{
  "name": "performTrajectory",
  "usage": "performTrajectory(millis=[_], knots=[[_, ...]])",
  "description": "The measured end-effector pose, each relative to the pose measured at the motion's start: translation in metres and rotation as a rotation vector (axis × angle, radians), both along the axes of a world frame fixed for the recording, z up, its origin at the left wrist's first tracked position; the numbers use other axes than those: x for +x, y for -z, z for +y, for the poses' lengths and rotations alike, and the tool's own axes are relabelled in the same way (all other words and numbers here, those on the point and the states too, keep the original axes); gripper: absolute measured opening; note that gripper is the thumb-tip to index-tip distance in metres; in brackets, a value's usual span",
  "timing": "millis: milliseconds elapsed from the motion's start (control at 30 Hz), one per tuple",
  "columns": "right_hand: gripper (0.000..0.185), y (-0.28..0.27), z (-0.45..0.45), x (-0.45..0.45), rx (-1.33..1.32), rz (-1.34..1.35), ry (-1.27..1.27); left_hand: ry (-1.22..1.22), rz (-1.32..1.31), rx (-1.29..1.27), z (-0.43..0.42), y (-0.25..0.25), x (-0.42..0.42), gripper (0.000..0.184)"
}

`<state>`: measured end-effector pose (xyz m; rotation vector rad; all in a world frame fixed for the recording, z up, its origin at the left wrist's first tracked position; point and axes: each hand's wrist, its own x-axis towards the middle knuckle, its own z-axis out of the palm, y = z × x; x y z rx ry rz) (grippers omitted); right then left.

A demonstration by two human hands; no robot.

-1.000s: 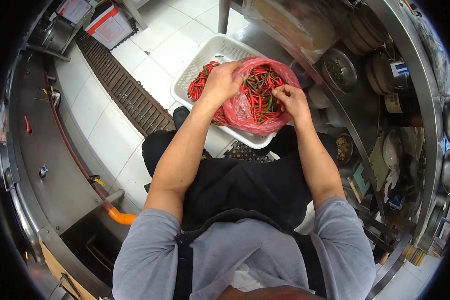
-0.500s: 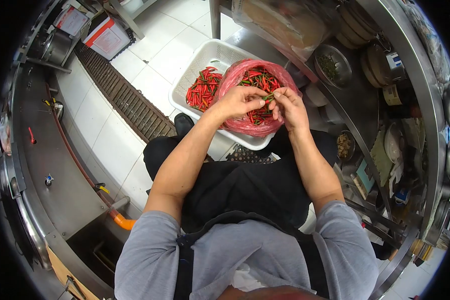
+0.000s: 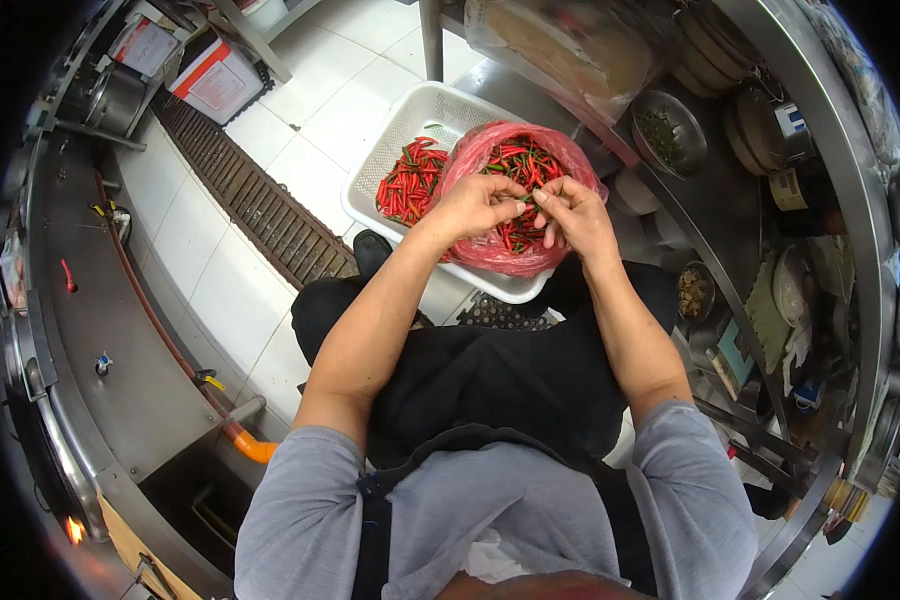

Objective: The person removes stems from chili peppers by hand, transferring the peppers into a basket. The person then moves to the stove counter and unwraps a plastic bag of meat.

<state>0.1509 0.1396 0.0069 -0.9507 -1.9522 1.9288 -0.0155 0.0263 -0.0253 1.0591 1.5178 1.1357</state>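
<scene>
A white perforated basket [image 3: 370, 170] sits low in front of my knees. Red chillies [image 3: 410, 182] lie loose in its left part, and an open pink plastic bag [image 3: 580, 160] full of red and green chillies fills its right part. Above the bag, my left hand [image 3: 478, 207] and my right hand [image 3: 575, 215] meet at the fingertips. Both are pinched on a small green-stemmed chilli [image 3: 530, 200], which the fingers partly cover.
Steel shelving with a bowl of green herbs [image 3: 667, 134] and stacked pans stands to the right. A floor drain grate [image 3: 260, 200] runs along the left, beside a steel counter [image 3: 120, 340] with an orange pipe [image 3: 253, 447]. A small flame [image 3: 75, 530] burns at lower left.
My left hand has moved right from the loose chillies and bag's edge to over the bag. My right hand has shifted slightly left and down, and the two now meet on a chilli.
</scene>
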Motion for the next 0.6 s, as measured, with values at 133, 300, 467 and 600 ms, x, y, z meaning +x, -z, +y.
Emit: performTrajectory(millis=[133,300,467,600], knots=[[0.017,0.006,0.004,0.002,-0.041,0.039,0.022,-0.049,-0.098,0.015,-0.001,-0.007,0.002,0.029],[0.013,0.013,0.006,0.005,-0.063,0.102,0.081,-0.103,-0.236,-0.097,-0.001,-0.014,-0.004,0.026],[0.014,0.004,-0.009,0.004,-0.032,0.052,-0.045,0.015,-0.27,-0.19,-0.001,-0.007,-0.006,0.02],[0.013,0.003,-0.013,0.003,-0.011,0.033,-0.117,0.071,-0.312,-0.203,-0.003,-0.006,-0.009,0.018]])
